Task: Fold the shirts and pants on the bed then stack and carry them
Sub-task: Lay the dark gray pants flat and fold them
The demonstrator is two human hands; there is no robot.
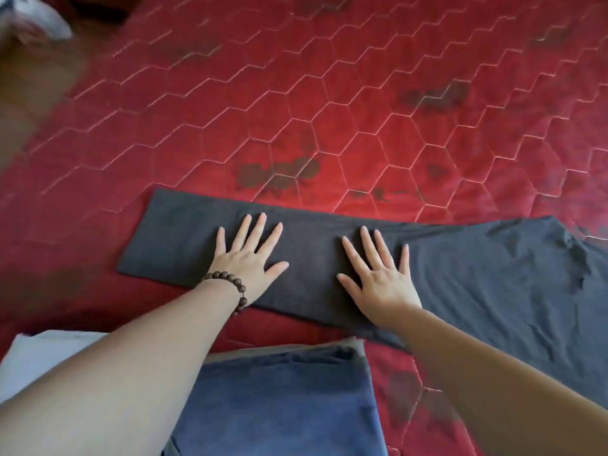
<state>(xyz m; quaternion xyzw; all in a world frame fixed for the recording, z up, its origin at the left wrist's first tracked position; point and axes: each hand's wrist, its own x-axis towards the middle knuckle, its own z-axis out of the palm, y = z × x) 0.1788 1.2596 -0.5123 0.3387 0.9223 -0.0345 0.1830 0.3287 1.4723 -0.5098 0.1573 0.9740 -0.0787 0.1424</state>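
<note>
on the red quilt, dark grey pants lie flat; left hand and right hand press them, fingers spread, gripping nothing.

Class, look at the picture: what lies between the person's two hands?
Only a bare stretch of the dark grey garment, seen in the head view, between the left hand and right hand.

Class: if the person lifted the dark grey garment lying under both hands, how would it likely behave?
The dark grey garment would probably droop; its right end already wrinkles. It looks thin, so likely light. Both flat hands, left hand and right hand, suggest it smooths easily.
</note>
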